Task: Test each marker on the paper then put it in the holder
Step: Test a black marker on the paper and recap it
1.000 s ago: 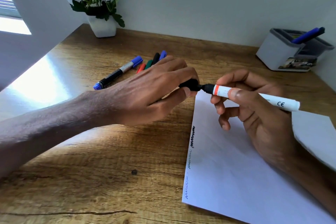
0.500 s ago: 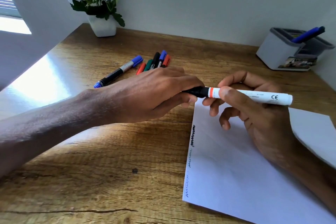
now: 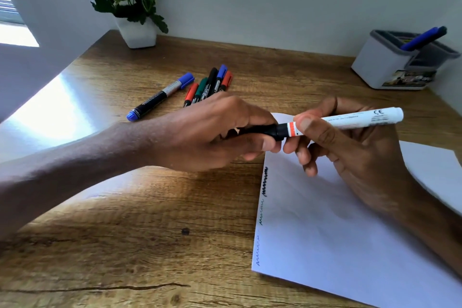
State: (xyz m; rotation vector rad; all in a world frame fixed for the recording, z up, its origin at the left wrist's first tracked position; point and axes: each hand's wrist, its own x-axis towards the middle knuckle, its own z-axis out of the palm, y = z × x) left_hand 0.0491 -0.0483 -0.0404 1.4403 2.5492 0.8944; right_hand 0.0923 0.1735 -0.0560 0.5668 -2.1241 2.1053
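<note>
Marker (image 3: 350, 120) is up off the desk (image 3: 150, 220), held between both hands over the top left corner of the paper (image 3: 325, 245). And the black cap (image 3: 265, 130) is on now, snug against the orange band (image 3: 291, 129), where a second ago a stretch of black neck showed between them. The back end has tipped up a touch too.

Left hand (image 3: 212, 132) is curled round the cap, fingers closed on it. Right hand (image 3: 350, 157) pinches the white barrel, thumb by the band. Long axis runs left to right: cap end left, flat white end right and slightly higher.

Counting across:
- one blue-capped marker (image 3: 160, 96) lying alone
- five more markers (image 3: 207, 86) bunched side by side: red, green, black, blue, red
- three scribbles (image 3: 265, 182) down the paper's left edge
- one holder (image 3: 382, 65) far right, with one blue marker (image 3: 422, 39) leaning in it
</note>
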